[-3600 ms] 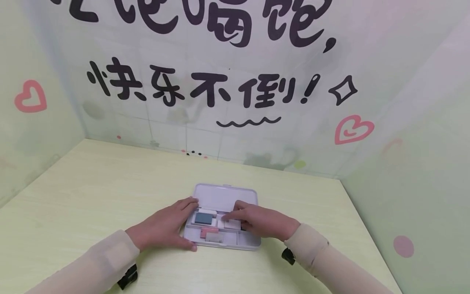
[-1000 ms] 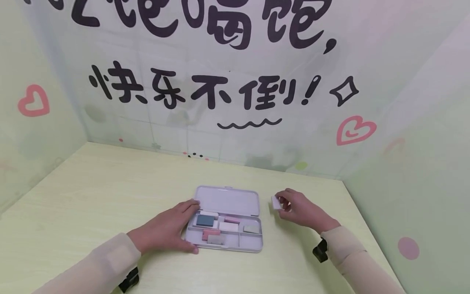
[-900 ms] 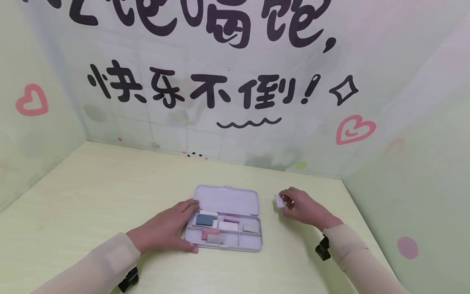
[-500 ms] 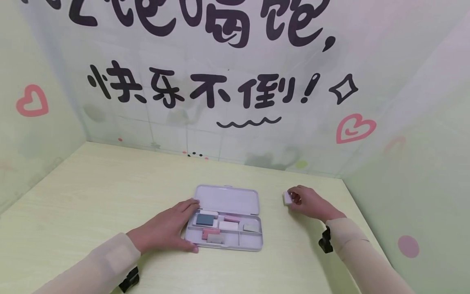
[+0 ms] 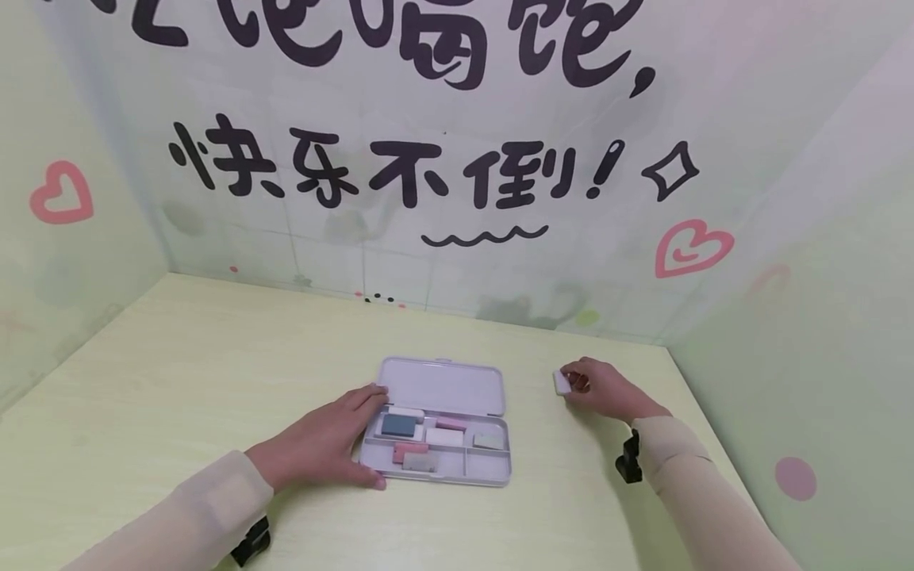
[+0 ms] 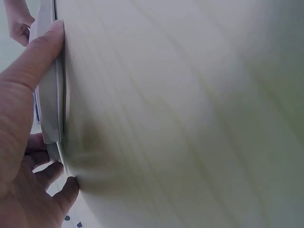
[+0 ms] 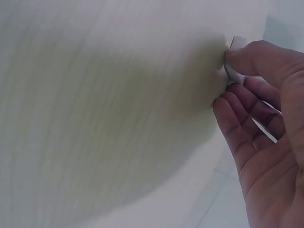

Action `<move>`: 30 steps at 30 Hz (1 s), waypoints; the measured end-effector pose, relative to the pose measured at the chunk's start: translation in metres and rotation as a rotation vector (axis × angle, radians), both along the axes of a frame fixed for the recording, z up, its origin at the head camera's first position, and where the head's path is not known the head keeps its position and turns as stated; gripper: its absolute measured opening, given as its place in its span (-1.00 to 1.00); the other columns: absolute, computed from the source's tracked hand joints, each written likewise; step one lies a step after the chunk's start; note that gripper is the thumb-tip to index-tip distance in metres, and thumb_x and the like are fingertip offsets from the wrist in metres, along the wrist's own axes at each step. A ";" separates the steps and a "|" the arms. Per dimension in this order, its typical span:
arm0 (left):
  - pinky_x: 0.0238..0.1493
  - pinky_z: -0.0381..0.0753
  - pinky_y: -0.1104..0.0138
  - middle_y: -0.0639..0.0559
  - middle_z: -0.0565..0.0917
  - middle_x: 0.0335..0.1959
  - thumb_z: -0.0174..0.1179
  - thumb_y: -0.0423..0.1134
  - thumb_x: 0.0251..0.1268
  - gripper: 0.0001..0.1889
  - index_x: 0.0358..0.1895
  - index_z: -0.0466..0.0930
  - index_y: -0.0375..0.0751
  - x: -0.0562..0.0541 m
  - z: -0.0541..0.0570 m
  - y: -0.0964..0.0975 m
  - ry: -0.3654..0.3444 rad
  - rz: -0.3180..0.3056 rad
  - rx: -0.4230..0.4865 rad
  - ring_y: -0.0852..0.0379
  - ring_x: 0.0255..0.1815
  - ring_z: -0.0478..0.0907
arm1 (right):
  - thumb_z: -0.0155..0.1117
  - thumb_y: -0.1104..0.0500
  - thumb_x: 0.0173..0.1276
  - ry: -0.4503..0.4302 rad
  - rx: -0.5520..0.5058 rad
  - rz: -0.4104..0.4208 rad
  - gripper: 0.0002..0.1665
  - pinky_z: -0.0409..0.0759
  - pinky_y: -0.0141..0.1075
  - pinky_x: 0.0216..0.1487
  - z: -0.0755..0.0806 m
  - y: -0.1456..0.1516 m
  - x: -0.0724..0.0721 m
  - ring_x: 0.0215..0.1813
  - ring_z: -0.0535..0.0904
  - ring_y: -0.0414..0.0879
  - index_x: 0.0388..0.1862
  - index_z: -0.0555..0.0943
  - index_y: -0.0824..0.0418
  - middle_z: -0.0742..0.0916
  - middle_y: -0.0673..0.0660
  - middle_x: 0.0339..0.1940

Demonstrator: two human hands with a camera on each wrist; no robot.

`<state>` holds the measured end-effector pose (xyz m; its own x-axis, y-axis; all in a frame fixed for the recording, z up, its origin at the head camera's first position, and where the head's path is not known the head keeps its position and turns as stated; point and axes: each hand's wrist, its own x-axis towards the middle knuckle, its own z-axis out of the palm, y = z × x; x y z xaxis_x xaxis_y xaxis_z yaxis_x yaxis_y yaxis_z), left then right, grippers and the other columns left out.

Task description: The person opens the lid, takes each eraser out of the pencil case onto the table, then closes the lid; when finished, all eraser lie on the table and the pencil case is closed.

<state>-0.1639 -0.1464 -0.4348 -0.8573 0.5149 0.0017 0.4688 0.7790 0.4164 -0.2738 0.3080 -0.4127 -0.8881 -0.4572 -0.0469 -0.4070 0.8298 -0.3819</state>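
Left hand against case (edge-on)

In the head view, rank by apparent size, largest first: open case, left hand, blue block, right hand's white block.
Open case
Left hand
Blue block
White block, partly hidden by the right hand

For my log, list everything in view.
walls: 3, pale with black writing, pink hearts, around table
table: 1, yellowish, under case
case: 1, lilac, open on table
top block: 1, blue, case's back left
pieces: unclear, white, back left and middle
strip: 1, pink, back middle
end block: 1, greyish, back right
front blocks: 2, pink, grey, front left
held block: 1, white, right of case
devices: 2, black, under wrists
sleeves: 2, cream, forearms
left hand: 1, holding case
right hand: 1, pinching held block
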 end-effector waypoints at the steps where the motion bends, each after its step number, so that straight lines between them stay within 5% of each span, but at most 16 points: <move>1: 0.52 0.48 -0.12 -0.18 0.29 0.64 0.52 0.44 -0.10 0.27 0.59 0.23 -0.32 0.000 0.000 0.000 0.000 0.001 -0.002 -0.24 0.59 0.34 | 0.41 0.33 0.35 0.000 0.001 -0.002 -0.60 0.63 -0.25 -0.11 0.000 0.000 0.000 -0.15 0.59 -0.09 0.14 0.66 0.44 0.71 0.14 -0.20; 11: 0.53 0.46 -0.13 -0.19 0.27 0.65 0.54 0.43 -0.10 0.29 0.60 0.22 -0.33 0.000 0.001 0.001 -0.019 0.002 0.002 -0.25 0.61 0.32 | 0.37 0.31 0.39 0.001 0.008 -0.016 -0.61 0.50 -0.30 -0.17 -0.003 0.000 0.005 -0.20 0.47 -0.12 0.16 0.65 0.41 0.66 0.12 -0.22; 24: 0.54 0.46 -0.13 -0.19 0.26 0.65 0.55 0.41 -0.11 0.29 0.60 0.21 -0.32 0.001 0.003 0.002 -0.026 0.007 0.002 -0.25 0.61 0.31 | 0.34 0.31 0.37 -0.033 0.075 0.010 -0.42 0.71 -0.06 -0.01 0.013 -0.007 0.009 -0.06 0.64 0.08 0.32 0.50 0.53 0.67 0.31 -0.07; 30: 0.52 0.47 -0.13 -0.19 0.28 0.64 0.55 0.43 -0.12 0.28 0.59 0.23 -0.31 0.001 0.002 0.002 -0.023 0.009 0.006 -0.24 0.60 0.32 | 0.34 0.25 0.43 0.083 0.151 0.068 -0.42 0.71 0.11 0.15 0.025 -0.022 0.016 0.12 0.67 0.26 0.35 0.49 0.48 0.66 0.39 0.08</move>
<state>-0.1632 -0.1446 -0.4330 -0.8615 0.5075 -0.0147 0.4524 0.7805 0.4315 -0.2582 0.2855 -0.3881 -0.8591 -0.5096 -0.0470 -0.4891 0.8446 -0.2177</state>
